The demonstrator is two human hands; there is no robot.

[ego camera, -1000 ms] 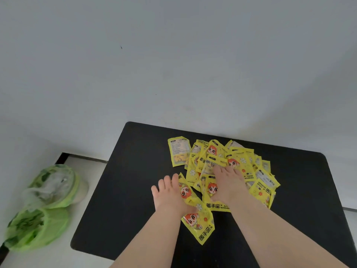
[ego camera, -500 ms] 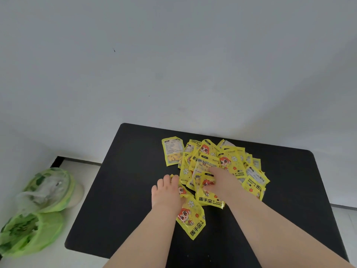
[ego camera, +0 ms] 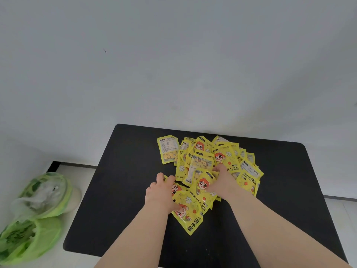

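Yellow packets (ego camera: 204, 161) are bunching closer now: the left hand (ego camera: 159, 193) and right hand (ego camera: 221, 182), flat a moment ago, are curling their fingers around some, probably gathering them together.

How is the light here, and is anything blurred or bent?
Head view: soft, even light, no hard shadows; print on the yellow packets legible; the black table bows at its edges from the wide lens; green bags at left look soft.

Soft even daylight, no hard shadows; grey wall (ego camera: 173, 55) flatly lit; matte black table (ego camera: 119, 190) without glare; wide-angle bending at edges; green bags (ego camera: 34, 219) slightly soft; packets sharp
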